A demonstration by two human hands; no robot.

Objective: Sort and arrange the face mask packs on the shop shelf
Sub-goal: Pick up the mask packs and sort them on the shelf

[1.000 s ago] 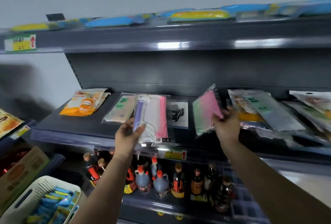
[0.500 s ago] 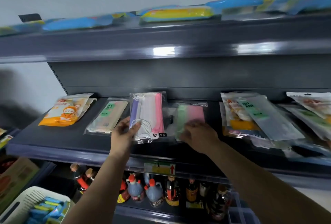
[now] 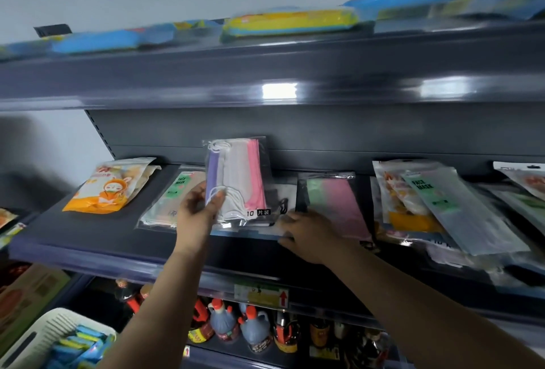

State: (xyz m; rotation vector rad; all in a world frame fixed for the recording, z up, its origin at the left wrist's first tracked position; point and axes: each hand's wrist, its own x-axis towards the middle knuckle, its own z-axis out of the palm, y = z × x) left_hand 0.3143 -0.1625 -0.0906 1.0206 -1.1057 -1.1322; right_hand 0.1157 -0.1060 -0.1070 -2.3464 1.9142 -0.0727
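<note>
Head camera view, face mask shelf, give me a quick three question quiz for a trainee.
1. True or false: the left hand holds the purple, white and pink mask pack lifted off the shelf.
2. The green and pink pack is: A) held in the air, B) lying on the shelf, C) in the basket.
3. Fill in: the right hand rests at the shelf's ____ edge.

Key: 1 true; 2 B; 3 front.
</note>
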